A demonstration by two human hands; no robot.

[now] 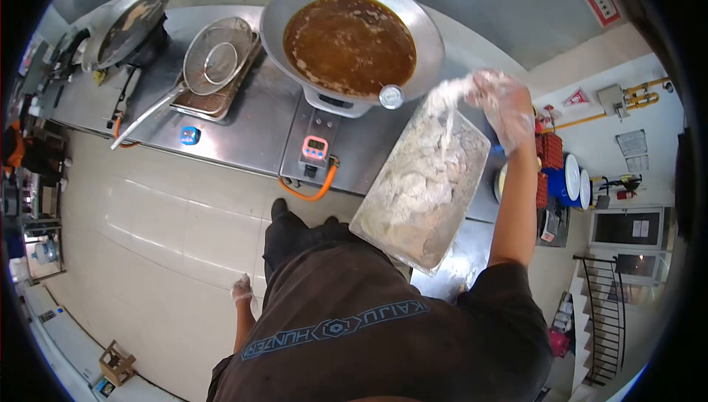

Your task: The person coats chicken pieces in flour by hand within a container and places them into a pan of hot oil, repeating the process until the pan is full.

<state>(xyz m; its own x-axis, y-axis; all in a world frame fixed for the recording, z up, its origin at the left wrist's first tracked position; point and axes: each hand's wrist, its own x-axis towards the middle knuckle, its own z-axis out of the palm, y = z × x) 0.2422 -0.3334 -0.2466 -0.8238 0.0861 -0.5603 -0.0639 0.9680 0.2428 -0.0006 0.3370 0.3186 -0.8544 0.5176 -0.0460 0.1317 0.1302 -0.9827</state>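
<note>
My right hand [505, 103], in a clear, floury plastic glove, is closed on a flour-coated piece [451, 96] at the pan's far end. White flour trails down from it. What lies under the coating is hidden. Below is a rectangular metal pan [363, 226] of lumpy flour [420, 192]. Away from the counter, at my side, my left hand [242, 289] hangs in a clear glove. Its fingers look loosely apart, with nothing visible in them. Left of my right hand, a big wok [425, 37] holds bubbling brown oil [350, 44]; a dial thermometer [391, 96] sits at its rim.
A long-handled strainer [217, 59] rests over a wire-racked tray [214, 107] left of the wok. Near the counter edge are a blue timer [189, 136], a burner with a red-lit display [316, 148] and an orange hose [313, 194]. A second wok [133, 26] stands far left.
</note>
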